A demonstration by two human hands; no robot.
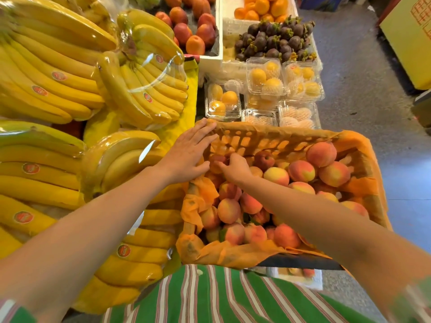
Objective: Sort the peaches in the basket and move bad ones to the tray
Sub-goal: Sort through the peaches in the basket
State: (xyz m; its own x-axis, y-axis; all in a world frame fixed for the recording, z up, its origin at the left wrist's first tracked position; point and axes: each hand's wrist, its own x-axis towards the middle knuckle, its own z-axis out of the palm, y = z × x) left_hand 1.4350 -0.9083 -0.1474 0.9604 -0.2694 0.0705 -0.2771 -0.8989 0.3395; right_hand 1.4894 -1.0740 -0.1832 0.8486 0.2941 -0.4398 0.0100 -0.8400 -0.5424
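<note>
An orange basket (268, 138) lined with orange paper holds several pink-yellow peaches (300, 171). My left hand (189, 152) lies flat with straight fingers on the basket's far left rim and lining. Inside the basket's far left corner, my right hand (233, 167) curls its fingers round a dark reddish peach (218, 160). A darker red peach (264, 159) sits just right of that hand. No tray for bad ones can be told apart in view.
Wrapped banana bunches (70, 89) fill the left side. Clear boxes of yellow fruit (265, 78) stand beyond the basket, with mangosteens (275, 40), nectarines (193, 26) and oranges (263, 8) behind. Grey floor (363, 89) lies to the right.
</note>
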